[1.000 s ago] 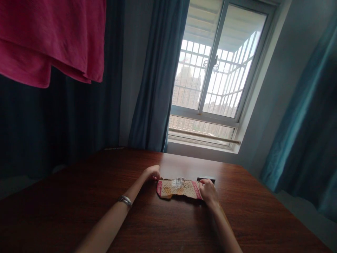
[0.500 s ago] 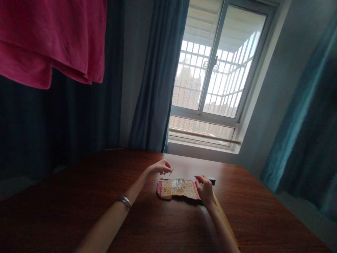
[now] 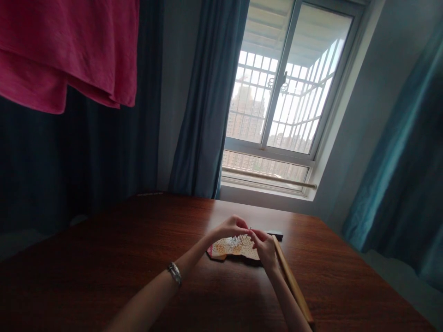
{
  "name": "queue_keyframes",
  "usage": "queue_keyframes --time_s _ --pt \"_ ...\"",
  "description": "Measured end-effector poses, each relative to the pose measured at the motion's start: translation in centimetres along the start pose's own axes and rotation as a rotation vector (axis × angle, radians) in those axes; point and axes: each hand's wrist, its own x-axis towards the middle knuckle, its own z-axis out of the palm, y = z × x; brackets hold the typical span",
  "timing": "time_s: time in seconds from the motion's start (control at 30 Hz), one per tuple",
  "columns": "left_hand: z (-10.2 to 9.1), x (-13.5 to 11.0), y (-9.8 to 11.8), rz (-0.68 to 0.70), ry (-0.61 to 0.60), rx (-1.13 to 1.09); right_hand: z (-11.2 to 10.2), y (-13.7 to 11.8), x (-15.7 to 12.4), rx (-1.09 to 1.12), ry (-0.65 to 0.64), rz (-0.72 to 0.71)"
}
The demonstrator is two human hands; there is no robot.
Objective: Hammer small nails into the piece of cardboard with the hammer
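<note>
Pinching thin nail, L fingers | touching R fingers, grip unclear | poss. drop on upright nails b/c tiny hold

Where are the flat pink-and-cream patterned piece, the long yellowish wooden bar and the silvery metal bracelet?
Patterned piece (image 3: 236,249), head view: middle of its visible top.
Wooden bar (image 3: 293,282), head view: halfway along.
Bracelet (image 3: 174,273), head view: outer band.

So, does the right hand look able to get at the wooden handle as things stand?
Probably yes: the wooden handle lies just beside the right hand, nothing visible between them. But that hand's fingers meet those of the left hand at what looks like a nail.
</note>
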Motion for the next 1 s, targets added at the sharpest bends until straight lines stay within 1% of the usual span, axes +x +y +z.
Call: queue_keyframes --time_s 0.2,0.27,0.33,0.43,0.53,0.57,0.63,0.8,0.9,1.0 --pt "0.9 0.2 -0.4 -0.004 0.059 0.018 -0.2 0.7 0.4 0.029 0.067 0.053" --pt "1.2 0.4 -0.5 0.015 0.076 0.026 -0.3 1.1 0.6 0.021 0.086 0.056" --pt "1.3 0.6 -0.6 0.064 0.107 0.054 -0.4 1.8 0.8 0.009 0.093 0.054" --pt "0.9 0.9 -0.9 0.144 0.239 0.137 -0.7 3.3 1.2 -0.052 0.092 0.032" --pt "0.4 1.2 -1.9 0.150 0.395 0.171 -0.7 5.1 1.9 -0.179 0.094 -0.008" --pt "0.3 1.3 -2.5 0.136 0.428 0.148 -0.7 5.7 2.1 -0.220 0.093 -0.023" --pt "0.2 1.5 -3.8 0.081 0.458 0.046 -0.4 6.6 2.4 -0.278 0.077 -0.052" --pt "0.8 2.0 -6.8 -0.096 0.468 -0.306 0.3 8.0 2.6 -0.323 0.047 -0.079" --pt "1.2 1.9 -7.5 -0.154 0.481 -0.406 0.5 8.2 2.4 -0.340 0.036 -0.091" --pt "1.3 1.8 -7.3 -0.158 0.464 -0.410 0.6 8.2 2.2 -0.350 0.030 -0.102"
